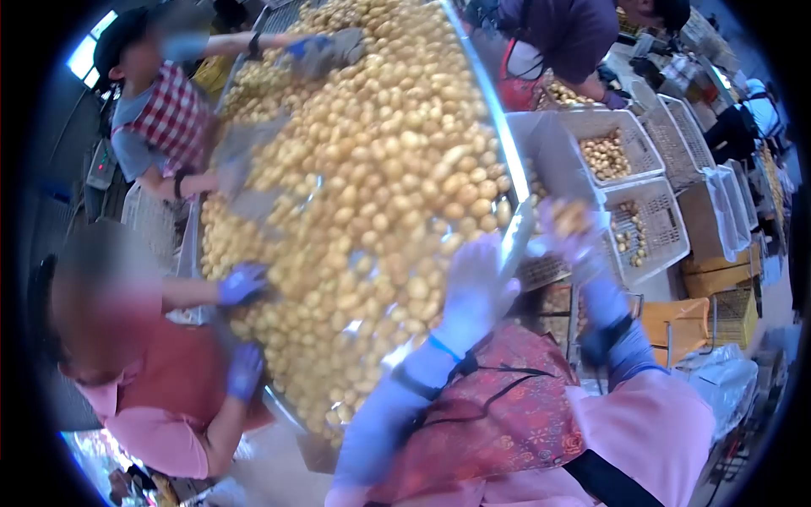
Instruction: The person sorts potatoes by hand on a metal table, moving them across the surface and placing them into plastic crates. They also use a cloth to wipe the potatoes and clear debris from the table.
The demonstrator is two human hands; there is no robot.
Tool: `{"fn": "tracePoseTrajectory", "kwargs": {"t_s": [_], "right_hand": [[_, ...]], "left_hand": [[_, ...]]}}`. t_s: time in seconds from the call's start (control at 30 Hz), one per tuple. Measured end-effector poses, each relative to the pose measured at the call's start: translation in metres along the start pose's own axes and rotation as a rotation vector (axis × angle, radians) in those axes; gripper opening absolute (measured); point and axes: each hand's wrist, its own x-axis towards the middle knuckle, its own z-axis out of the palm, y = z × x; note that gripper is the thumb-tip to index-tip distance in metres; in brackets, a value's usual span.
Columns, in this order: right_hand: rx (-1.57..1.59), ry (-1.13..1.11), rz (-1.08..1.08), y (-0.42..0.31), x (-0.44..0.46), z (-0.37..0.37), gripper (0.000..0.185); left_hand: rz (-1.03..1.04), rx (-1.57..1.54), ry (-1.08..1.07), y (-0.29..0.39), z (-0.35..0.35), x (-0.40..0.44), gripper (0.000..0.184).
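Small, round, yellow-brown potatoes [372, 169] lie heaped on a large metal-edged sorting table [509, 152]. My left hand [477, 275], in a pale purple glove, is over the near right part of the heap, beside the metal rim. Its fingers look stretched out, with the thumb apart, though motion blurs them. Beyond the rim, on the right, my right hand [570, 241] is strongly smeared. A brownish-yellow clump, apparently several potatoes, shows in it. This hand is close to a white plastic crate [667, 207] with some potatoes on its bottom.
Another white crate [650, 139] holding potatoes stands behind. Two co-workers are along the table's left side, their gloved hands [242, 283] at the heap. A person in a dark top [566, 34] bends over at the back right. An orange chair-like object [676, 325] stands right.
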Motion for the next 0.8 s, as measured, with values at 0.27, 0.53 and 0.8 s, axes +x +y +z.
{"fn": "tracePoseTrajectory", "kwargs": {"t_s": [0.27, 0.53, 0.8], "right_hand": [[-1.348, -0.149, -0.596, -0.097, 0.04, 0.01, 0.048], [-2.229, -0.653, -0.387, 0.223, 0.095, 0.075, 0.043], [-2.137, -0.866, -0.382, 0.195, 0.063, 0.048, 0.032]], "left_hand": [[-0.072, 0.405, -0.161, -0.091, -0.011, -0.192, 0.067], [-0.602, 0.711, -0.094, -0.108, 0.014, -0.237, 0.068], [-0.545, 0.395, -0.141, -0.086, -0.029, -0.265, 0.068]]}}
